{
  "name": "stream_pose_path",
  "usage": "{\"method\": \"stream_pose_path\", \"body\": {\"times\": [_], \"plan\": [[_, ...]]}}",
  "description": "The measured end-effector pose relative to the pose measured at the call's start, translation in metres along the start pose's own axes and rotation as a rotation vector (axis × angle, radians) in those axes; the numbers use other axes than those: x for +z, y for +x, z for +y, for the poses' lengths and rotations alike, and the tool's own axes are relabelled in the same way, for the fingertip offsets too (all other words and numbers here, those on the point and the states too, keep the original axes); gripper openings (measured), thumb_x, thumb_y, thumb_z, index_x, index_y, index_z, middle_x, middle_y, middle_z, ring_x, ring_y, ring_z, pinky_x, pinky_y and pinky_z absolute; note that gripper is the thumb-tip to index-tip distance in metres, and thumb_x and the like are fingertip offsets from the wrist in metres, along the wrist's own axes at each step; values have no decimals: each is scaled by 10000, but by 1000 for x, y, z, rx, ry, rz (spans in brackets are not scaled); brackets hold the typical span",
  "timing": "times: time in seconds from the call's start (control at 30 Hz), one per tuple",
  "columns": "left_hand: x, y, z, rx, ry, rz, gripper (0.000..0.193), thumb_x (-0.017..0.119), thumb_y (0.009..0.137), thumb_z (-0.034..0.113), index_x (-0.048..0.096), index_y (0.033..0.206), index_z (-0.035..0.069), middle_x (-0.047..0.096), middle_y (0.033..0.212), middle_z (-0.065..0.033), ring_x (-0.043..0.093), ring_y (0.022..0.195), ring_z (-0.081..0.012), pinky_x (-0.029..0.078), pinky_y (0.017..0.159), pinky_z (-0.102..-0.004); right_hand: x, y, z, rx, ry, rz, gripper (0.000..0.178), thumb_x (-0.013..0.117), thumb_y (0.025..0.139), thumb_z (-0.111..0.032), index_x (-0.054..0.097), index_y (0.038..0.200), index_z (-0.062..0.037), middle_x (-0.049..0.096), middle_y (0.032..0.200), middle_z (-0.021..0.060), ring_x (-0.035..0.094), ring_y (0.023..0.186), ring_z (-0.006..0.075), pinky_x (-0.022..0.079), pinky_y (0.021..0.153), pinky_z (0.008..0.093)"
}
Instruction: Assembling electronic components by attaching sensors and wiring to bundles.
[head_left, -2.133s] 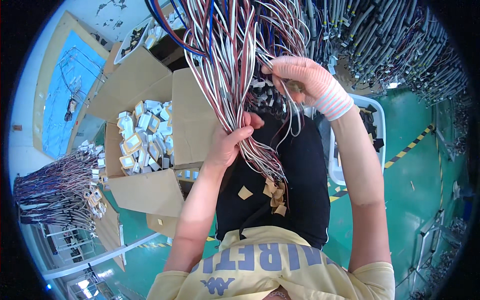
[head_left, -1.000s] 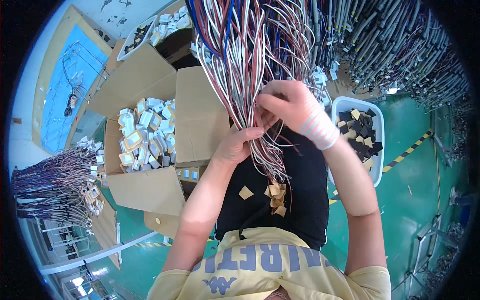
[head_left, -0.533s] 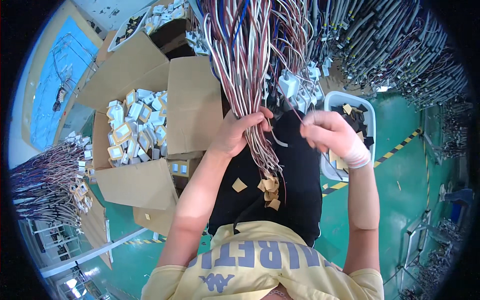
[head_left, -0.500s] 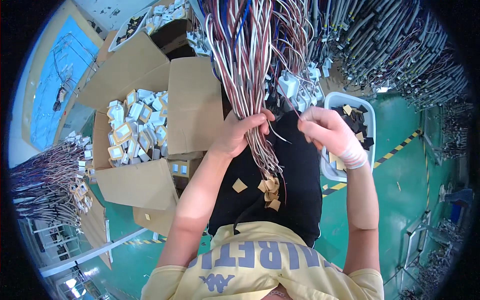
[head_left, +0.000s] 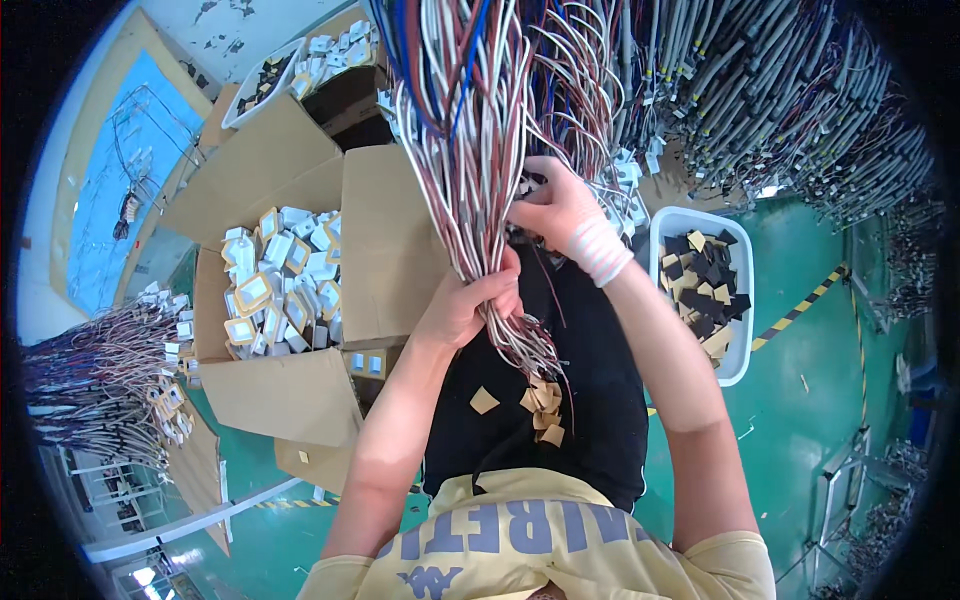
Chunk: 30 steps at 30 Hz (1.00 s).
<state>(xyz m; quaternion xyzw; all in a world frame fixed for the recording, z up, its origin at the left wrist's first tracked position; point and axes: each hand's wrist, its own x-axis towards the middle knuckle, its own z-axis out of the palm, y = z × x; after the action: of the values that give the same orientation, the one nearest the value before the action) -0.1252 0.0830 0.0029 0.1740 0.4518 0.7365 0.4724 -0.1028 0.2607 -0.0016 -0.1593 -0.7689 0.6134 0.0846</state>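
Observation:
A thick bundle of white, brown-red and blue wires (head_left: 462,170) hangs in front of me. My left hand (head_left: 475,305) is wrapped round it near its lower end, where the loose ends fan out over my black trousers. Against the bundle's right side is my right hand (head_left: 560,208), its fingers curled in. Something small, dark and white shows at those fingertips, too hidden to name. A thin reddish wire (head_left: 552,290) hangs below that hand. Several tan square pads (head_left: 543,405) lie on my lap under the wire ends, with one tan pad (head_left: 484,401) apart from them.
An open cardboard box (head_left: 270,392) at left holds white blocks (head_left: 270,280), some tan-framed. On the right, a white tub (head_left: 748,300) holds black and tan pads (head_left: 708,270). More wire bundles (head_left: 770,110) hang at the back right, and others (head_left: 90,370) lie far left.
My right hand has moved left from beside the tub, where it pulled a thin reddish wire out sideways, to the bundle. My left hand, still round the bundle, sits slightly lower.

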Motion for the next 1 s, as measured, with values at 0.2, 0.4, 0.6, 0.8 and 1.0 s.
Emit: {"method": "stream_pose_path", "body": {"times": [0.2,0.4,0.6,0.8,1.0], "plan": [[-15,0,4,10,23,-53,218,645,823,215,481,848,74,402,532,31,428,490,-95,438,596,-288,19,19,-4,-209,227,212,273,678,809,-149,598,1028,-7,591,665,-3,531,613,35,418,530,190],[-20,1,1,4,10,-82,216,653,818,212,493,846,70,393,528,26,425,474,-95,444,571,-279,1,12,-14,-244,147,236,169,624,840,-145,631,868,21,564,651,8,491,594,60,401,546,215],[-2,2,-6,154,372,459,366,698,813,115,523,1116,7,607,891,-65,605,747,-157,486,727,-335,-75,-80,-16,-333,-450,-320,153,585,819,-90,557,745,40,475,635,114,484,622,202,400,603,331],[38,-37,-44,790,1007,664,695,660,849,149,239,1376,-20,397,1316,-178,429,1205,-245,330,1015,-376,-66,-141,-49,64,78,-317,170,557,861,-121,649,846,21,605,680,37,549,619,85,429,551,236],[90,-98,-60,48,393,105,269,418,990,171,488,1160,-26,560,833,-55,561,765,-122,468,718,-260,-37,-145,-56,96,206,85,200,588,886,-182,667,860,0,605,673,13,472,533,42,345,481,184]]}}
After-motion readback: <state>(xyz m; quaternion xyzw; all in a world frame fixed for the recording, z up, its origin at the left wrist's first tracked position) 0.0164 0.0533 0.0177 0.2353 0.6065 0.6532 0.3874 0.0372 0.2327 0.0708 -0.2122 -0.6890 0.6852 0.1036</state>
